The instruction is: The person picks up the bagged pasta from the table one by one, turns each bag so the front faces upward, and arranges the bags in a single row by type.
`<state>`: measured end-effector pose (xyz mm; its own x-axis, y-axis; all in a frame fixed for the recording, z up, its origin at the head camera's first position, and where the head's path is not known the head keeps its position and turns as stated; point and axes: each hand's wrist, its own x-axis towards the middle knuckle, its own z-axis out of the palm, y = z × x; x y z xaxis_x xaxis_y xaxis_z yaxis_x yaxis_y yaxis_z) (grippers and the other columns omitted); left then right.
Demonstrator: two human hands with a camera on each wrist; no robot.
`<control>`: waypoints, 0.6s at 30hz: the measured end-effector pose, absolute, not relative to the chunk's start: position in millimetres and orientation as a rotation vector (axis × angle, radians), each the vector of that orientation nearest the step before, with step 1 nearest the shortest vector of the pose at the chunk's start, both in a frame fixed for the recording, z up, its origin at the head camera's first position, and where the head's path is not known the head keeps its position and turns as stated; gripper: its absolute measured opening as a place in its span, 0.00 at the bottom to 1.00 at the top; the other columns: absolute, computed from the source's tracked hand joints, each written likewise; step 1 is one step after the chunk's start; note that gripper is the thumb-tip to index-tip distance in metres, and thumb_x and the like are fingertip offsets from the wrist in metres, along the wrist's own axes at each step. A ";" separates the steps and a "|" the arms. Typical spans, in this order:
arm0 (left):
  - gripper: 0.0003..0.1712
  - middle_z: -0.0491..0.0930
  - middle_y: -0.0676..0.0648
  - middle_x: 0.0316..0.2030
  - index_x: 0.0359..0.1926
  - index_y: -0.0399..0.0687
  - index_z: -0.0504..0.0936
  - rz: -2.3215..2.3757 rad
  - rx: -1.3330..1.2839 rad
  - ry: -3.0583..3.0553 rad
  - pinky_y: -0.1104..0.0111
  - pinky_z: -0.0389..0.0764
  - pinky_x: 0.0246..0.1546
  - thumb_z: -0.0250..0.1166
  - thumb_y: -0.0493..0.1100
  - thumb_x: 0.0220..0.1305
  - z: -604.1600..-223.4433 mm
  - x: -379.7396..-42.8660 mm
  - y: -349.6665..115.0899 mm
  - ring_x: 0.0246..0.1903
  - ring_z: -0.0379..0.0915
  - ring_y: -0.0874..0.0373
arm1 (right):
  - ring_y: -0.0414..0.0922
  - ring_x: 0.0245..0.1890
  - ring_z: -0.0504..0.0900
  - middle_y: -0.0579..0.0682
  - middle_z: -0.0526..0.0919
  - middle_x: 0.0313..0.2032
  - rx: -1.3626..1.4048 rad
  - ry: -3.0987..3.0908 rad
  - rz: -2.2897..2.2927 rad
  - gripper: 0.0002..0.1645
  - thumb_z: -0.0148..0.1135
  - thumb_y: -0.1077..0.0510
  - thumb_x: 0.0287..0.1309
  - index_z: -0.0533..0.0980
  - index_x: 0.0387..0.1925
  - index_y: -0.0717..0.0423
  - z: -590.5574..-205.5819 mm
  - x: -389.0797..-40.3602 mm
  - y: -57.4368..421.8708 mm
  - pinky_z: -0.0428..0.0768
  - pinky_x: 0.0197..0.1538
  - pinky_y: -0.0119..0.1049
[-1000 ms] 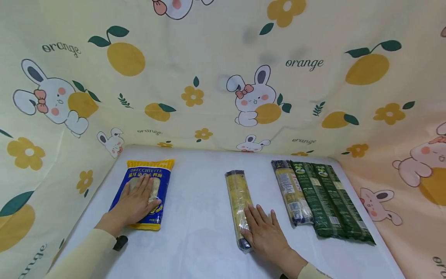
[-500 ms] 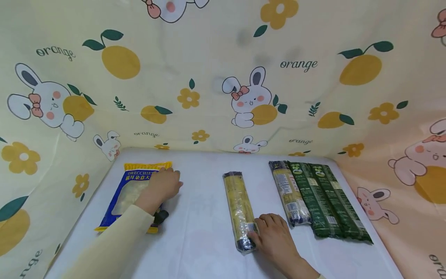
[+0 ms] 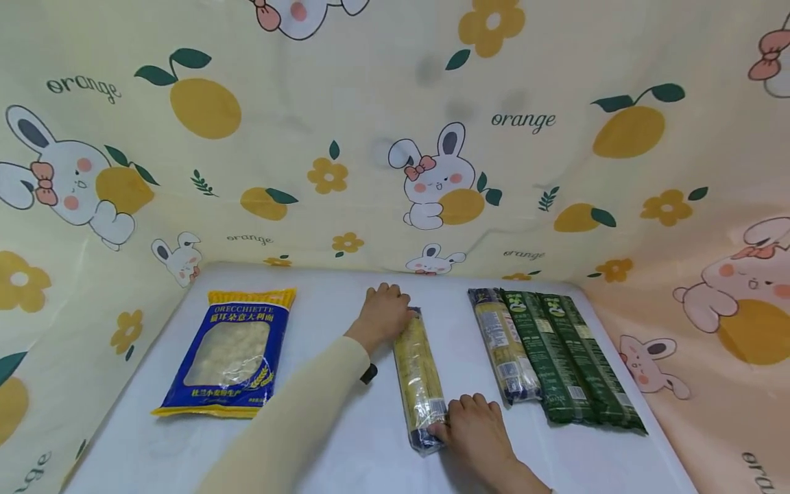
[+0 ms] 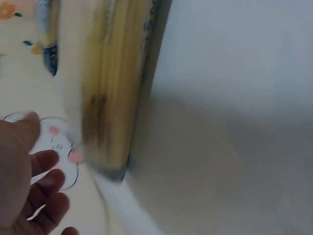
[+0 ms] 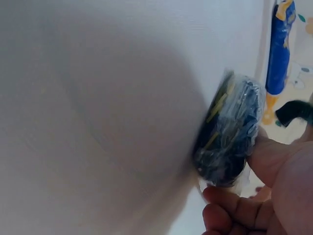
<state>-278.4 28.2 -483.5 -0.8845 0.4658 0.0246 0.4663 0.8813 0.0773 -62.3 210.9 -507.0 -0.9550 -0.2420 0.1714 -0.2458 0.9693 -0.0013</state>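
Observation:
A clear-wrapped pack of spaghetti (image 3: 420, 374) with dark blue ends lies lengthwise in the middle of the white table. At its near end my right hand (image 3: 478, 431) grips it, thumb on the left side and fingers on the right; the right wrist view shows that end of the spaghetti pack (image 5: 230, 129) between thumb and fingers. My left hand (image 3: 381, 317) is over the far end of the pack. In the left wrist view its fingers (image 4: 49, 188) are loosely bent and spread, with a gap to the pack.
A blue and yellow bag of orecchiette (image 3: 231, 353) lies at the left. To the right, another spaghetti pack (image 3: 506, 346) lies beside two green packs (image 3: 549, 357) (image 3: 595, 363). Printed cloth (image 3: 358, 137) stands around the table's back and sides.
My left hand has left the orecchiette bag and moved right to the spaghetti pack's far end. The right hand, formerly lying flat on the pack, has curled around its near end.

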 end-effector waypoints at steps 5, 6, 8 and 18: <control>0.34 0.78 0.47 0.56 0.61 0.50 0.83 -0.176 -0.723 -3.059 0.50 0.70 0.62 0.55 0.71 0.76 -494.4 -281.1 46.4 0.56 0.69 0.49 | 0.44 0.27 0.67 0.43 0.67 0.22 0.357 -2.951 0.049 0.31 0.74 0.31 0.54 0.70 0.21 0.48 -506.1 -60.4 206.1 0.63 0.32 0.41; 0.35 0.78 0.47 0.55 0.60 0.49 0.84 -0.180 -0.715 -3.067 0.49 0.70 0.62 0.55 0.71 0.76 -497.0 -281.4 47.2 0.56 0.69 0.49 | 0.44 0.27 0.67 0.42 0.67 0.22 0.354 -2.954 0.053 0.31 0.74 0.31 0.54 0.70 0.21 0.48 -506.0 -59.6 205.0 0.63 0.32 0.41; 0.35 0.78 0.45 0.54 0.58 0.47 0.85 -0.182 -0.689 -3.082 0.48 0.70 0.62 0.53 0.70 0.77 -502.5 -281.6 47.8 0.55 0.69 0.48 | 0.44 0.27 0.68 0.43 0.68 0.22 0.355 -2.950 0.058 0.30 0.74 0.32 0.55 0.71 0.21 0.48 -506.3 -58.2 203.3 0.64 0.32 0.41; 0.33 0.77 0.43 0.51 0.58 0.42 0.81 -0.142 -0.672 -3.055 0.48 0.71 0.59 0.44 0.63 0.84 -519.2 -285.2 52.8 0.56 0.68 0.46 | 0.44 0.28 0.68 0.43 0.68 0.23 0.368 -2.927 -0.025 0.29 0.75 0.33 0.55 0.72 0.22 0.48 -506.6 -56.9 203.9 0.63 0.33 0.40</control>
